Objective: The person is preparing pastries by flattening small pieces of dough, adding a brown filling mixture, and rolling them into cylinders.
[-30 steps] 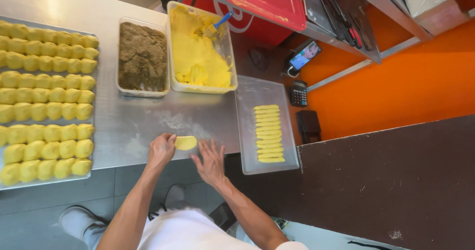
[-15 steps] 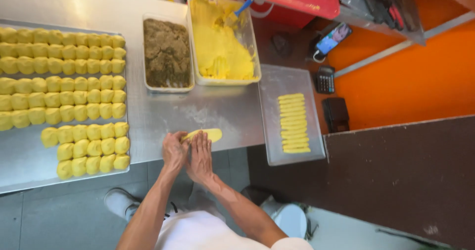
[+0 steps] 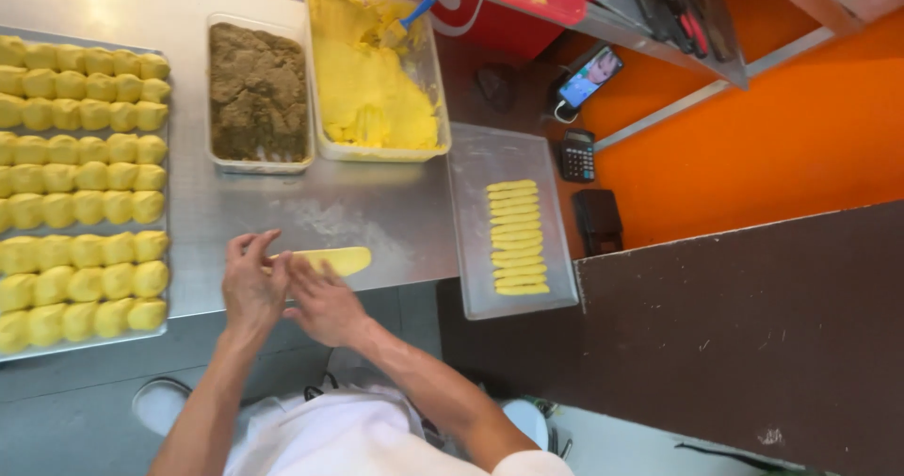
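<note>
A long, flattened roll of yellow dough [image 3: 334, 260] lies on the floured steel table [image 3: 377, 217] near its front edge. My left hand [image 3: 250, 286] sits at the roll's left end with its fingers curled up over it. My right hand [image 3: 320, 302] presses on the same end from the right, close against the left hand. The right half of the roll sticks out bare past my fingers.
A large tray [image 3: 166, 299] with several rows of yellow dough pieces fills the left. Behind stand a tub of brown filling [image 3: 259, 90] and a tub of yellow dough [image 3: 372, 95] with a blue-handled scraper [image 3: 414, 13]. A clear tray [image 3: 471, 278] of yellow sticks lies right, with a phone [image 3: 589, 76] and calculator [image 3: 576, 154] beyond it.
The dough was a small oval beside my left hand; both hands closed over it and it has stretched into a longer roll. The view has shifted a little.
</note>
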